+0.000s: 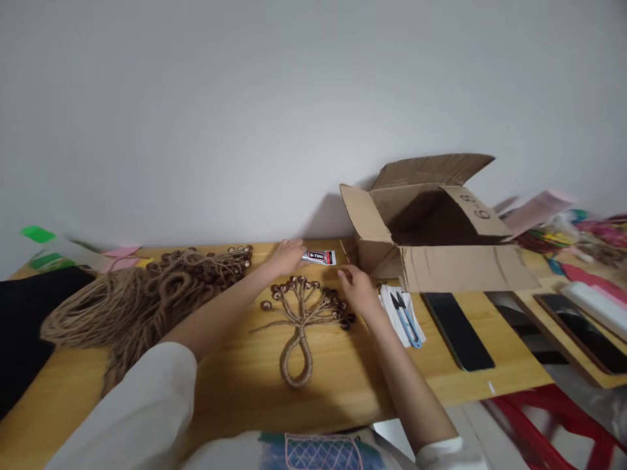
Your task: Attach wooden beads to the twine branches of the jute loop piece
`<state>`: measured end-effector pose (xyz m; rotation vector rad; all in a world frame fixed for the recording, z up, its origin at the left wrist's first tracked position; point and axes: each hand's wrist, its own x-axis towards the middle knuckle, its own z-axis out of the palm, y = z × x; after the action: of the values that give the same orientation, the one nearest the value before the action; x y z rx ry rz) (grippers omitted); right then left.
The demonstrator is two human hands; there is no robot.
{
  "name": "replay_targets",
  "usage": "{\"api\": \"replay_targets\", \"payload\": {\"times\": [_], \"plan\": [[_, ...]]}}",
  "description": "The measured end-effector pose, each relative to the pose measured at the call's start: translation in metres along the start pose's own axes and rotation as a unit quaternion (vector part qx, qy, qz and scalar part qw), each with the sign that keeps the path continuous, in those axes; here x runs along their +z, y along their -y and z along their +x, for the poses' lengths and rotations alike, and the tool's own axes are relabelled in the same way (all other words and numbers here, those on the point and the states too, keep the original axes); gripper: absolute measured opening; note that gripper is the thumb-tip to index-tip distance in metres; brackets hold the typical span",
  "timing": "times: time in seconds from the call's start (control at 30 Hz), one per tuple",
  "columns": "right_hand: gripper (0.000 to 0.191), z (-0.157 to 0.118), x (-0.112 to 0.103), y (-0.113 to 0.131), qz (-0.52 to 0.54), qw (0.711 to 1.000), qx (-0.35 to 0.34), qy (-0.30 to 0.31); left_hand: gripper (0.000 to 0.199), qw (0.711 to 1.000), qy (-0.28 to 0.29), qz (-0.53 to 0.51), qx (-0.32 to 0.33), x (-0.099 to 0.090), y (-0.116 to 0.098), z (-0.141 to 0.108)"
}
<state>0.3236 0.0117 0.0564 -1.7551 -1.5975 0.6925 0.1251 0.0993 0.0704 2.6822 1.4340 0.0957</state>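
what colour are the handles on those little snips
The handles are light blue, as the head view, the only one, shows.

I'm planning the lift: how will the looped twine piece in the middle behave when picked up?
The looped twine piece is probably light, being mostly thin cord. Its tightly wrapped loop should stay fairly stiff. The fanned strands would likely droop and swing, with round brown bead-like ends at their tips.
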Motion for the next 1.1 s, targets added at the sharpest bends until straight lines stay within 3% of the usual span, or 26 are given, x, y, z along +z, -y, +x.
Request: {"api": "replay_targets", "payload": {"times": [0.17,0.3,0.43,0.53,0.8,1.1], "plan": [[0.056,-0.004,-0.013,0.013,0.013,1.0,-0.008,0.016,0.03,0.999,-0.046,-0.018,-0.01,-0.024,-0.007,-0.03],[0.075,-0.004,-0.011,0.036,0.105,0.992,-0.053,0.052,0.031,0.98,-0.184,-0.069,0.042,-0.047,-0.03,-0.073],[0.073,-0.011,-0.004,0.067,0.363,0.923,-0.092,0.092,0.031,0.955,-0.292,-0.005,0.057,-0.058,-0.051,-0.108],[0.065,-0.022,-0.004,0.087,0.429,0.892,-0.106,0.1,0.027,0.937,-0.346,0.026,0.047,-0.059,-0.058,-0.125],[0.05,-0.038,-0.008,0.103,0.453,0.876,-0.13,0.103,0.027,0.923,-0.381,0.03,0.049,-0.065,-0.063,-0.142],[0.045,-0.04,-0.033,0.115,0.426,0.895,-0.13,0.0,0.029,0.928,-0.37,0.012,0.042,-0.078,-0.058,-0.144]]}}
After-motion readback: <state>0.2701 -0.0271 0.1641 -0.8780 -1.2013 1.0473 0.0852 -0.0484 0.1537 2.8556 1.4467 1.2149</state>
